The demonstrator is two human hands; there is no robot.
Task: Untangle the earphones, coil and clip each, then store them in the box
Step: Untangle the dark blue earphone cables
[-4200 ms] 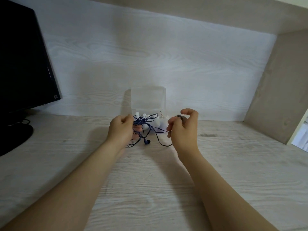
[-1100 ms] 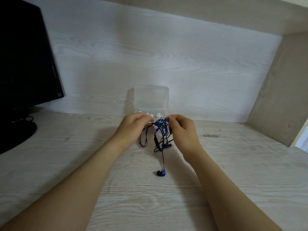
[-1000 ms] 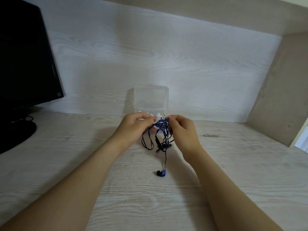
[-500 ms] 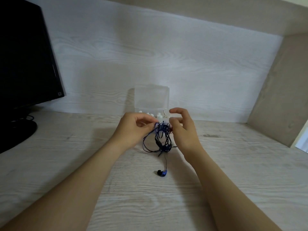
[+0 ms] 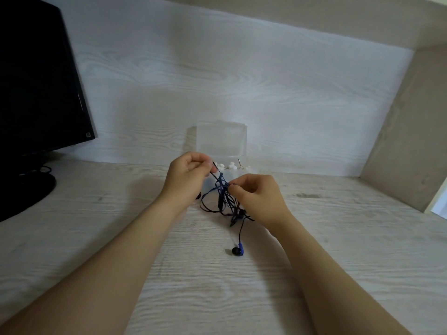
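Note:
A tangle of dark blue earphones [image 5: 223, 201] hangs between my two hands just above the desk. My left hand [image 5: 187, 176] pinches one strand of the cord at its upper end. My right hand [image 5: 257, 197] pinches the knot from the right side. One blue and black earbud [image 5: 238, 250] lies on the desk below the tangle, joined to it by a thin cord. Behind my hands a clear plastic box [image 5: 221, 141] stands with its lid up against the wall. Several small white items [image 5: 232, 165] show at its front edge.
A black monitor [image 5: 36, 81] on a round stand [image 5: 21, 192] fills the left side, with a cable beside it. A beige side panel [image 5: 406, 131] closes off the right. The pale wooden desk [image 5: 217, 286] stretches toward me between my forearms.
My right hand has dropped lower and to the right, closing on the knot. My left hand has lifted one strand up. The tangle has spread wider; the loose earbud stays on the desk.

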